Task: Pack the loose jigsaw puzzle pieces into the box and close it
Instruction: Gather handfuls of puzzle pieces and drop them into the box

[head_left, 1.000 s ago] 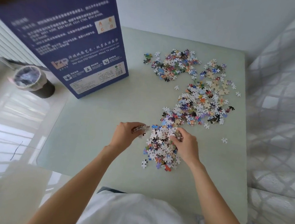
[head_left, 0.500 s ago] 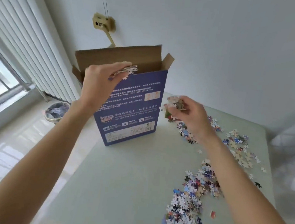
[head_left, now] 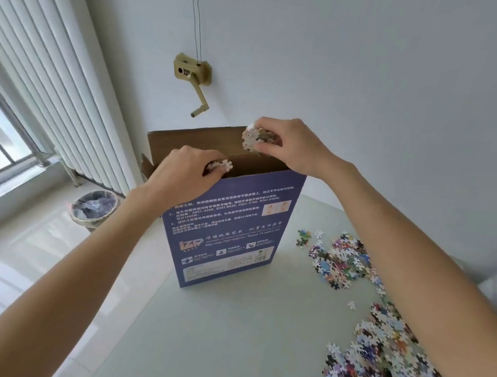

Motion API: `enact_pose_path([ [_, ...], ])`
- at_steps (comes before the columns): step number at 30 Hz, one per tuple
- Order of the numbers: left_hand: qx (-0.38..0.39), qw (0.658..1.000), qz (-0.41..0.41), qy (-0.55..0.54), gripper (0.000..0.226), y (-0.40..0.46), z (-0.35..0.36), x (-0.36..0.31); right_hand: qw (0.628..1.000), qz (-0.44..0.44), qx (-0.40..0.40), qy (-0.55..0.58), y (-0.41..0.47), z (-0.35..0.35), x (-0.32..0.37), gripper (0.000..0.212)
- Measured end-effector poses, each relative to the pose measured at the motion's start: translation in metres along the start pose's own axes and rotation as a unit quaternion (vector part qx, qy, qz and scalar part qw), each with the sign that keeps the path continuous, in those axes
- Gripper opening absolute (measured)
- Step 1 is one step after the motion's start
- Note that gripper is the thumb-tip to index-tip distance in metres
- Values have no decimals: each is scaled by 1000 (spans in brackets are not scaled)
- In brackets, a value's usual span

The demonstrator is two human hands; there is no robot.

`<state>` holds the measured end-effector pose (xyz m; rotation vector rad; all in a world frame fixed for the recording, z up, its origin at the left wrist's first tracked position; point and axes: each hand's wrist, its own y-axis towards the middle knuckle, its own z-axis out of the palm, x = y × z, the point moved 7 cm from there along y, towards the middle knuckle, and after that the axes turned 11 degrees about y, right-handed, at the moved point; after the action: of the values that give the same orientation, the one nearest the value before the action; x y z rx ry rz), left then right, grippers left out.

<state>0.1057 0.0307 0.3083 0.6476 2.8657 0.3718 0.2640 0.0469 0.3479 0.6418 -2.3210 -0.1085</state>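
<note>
Puzzle pieces (head_left: 378, 344) mostly lie loose on the tabletop (head_left: 228, 337); two handfuls hang over the open box (head_left: 229, 216).
Left hand (head_left: 182, 176) and right hand (head_left: 287, 145) each keep a closed grip on pieces; next, I'd judge, let go inside.

You have one blue puzzle box (head_left: 232, 217) standing open at the frame's center, and two hands above its mouth: your left hand (head_left: 182, 176) and your right hand (head_left: 287, 145), each with one small bunch of pieces. On the table (head_left: 213, 335) you have two loose heaps of puzzle pieces (head_left: 337, 262), one at middle right and one at lower right; the pieces are too many and too blurred to count. One waste bin (head_left: 93, 209) sits at left, one crank handle (head_left: 195, 81) at upper center.
</note>
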Motion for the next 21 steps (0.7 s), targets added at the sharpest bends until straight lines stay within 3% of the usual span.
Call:
enact_pose_path([
  [6, -15, 999, -17, -37, 26, -8, 0, 5, 995, -1, 75, -60, 7, 31, -5, 30],
  [13, -47, 995, -14, -81, 18, -19, -6, 3, 997, -4, 51, -64, 7, 39, -8, 24],
  [17, -65, 995, -8, -81, 13, -23, -8, 2, 998, 8, 29, -61, 3, 33, -6, 29],
  [21, -79, 995, -12, -60, 12, -24, -11, 0, 999, 0, -4, -40, -1, 29, -2, 20],
])
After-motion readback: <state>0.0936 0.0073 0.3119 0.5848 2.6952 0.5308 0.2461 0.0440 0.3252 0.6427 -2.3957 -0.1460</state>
